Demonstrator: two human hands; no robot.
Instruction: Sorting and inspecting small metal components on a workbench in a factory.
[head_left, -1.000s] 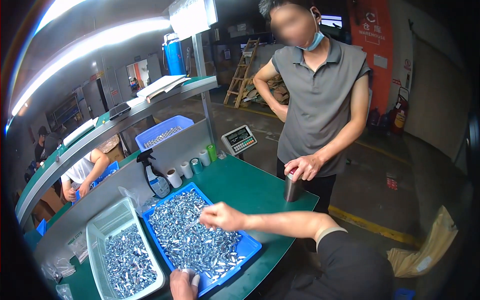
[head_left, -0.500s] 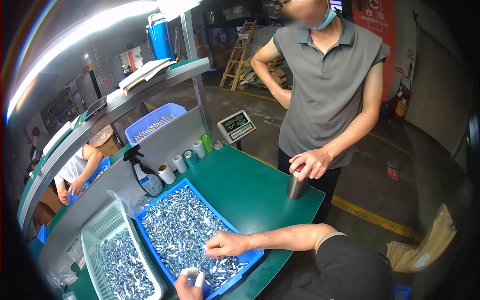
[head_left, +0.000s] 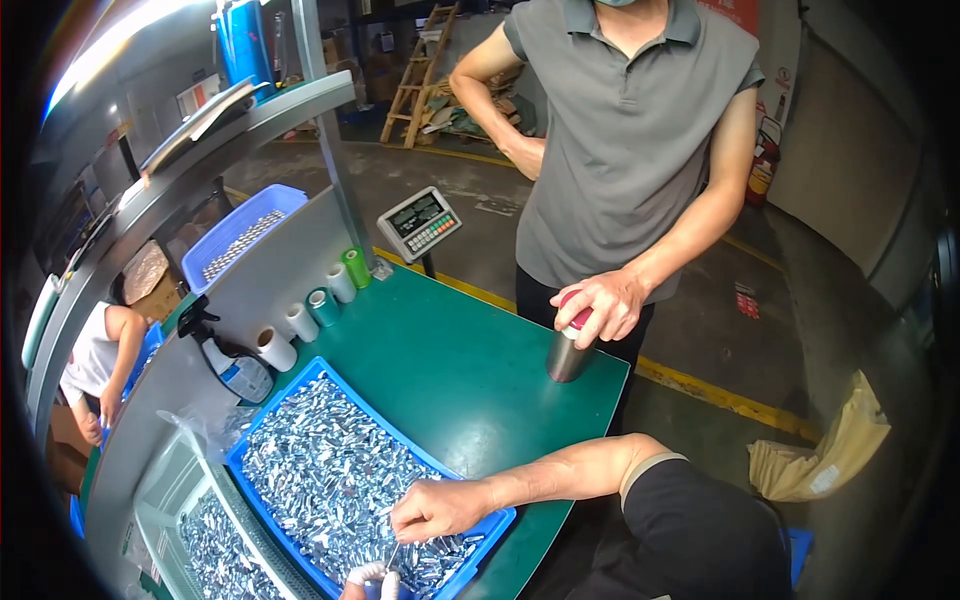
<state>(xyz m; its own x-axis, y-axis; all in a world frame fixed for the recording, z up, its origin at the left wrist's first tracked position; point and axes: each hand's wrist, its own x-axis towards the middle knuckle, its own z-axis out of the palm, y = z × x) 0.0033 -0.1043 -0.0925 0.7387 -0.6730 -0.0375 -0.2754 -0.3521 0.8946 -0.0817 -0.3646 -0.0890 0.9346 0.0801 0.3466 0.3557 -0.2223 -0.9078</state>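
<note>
A blue tray (head_left: 497,522) full of small silver metal parts (head_left: 330,485) lies on the green table (head_left: 460,380). My right hand (head_left: 435,508) reaches across into the tray's near corner and pinches one thin silver part with its fingers closed. My left hand (head_left: 368,581) shows only at the bottom edge, with white-covered fingertips close together just under the right hand; whether it holds a part cannot be seen.
A person in a grey shirt stands at the table's far edge with one hand (head_left: 603,305) on a steel bottle (head_left: 567,352). A clear bin (head_left: 165,500) of parts sits left of the tray. Tape rolls (head_left: 325,305), a spray bottle (head_left: 230,365) and a scale (head_left: 420,222) line the back.
My right hand has come down from above the tray's middle to its near corner and closed on a part. The view has tilted lower and closer to the table.
</note>
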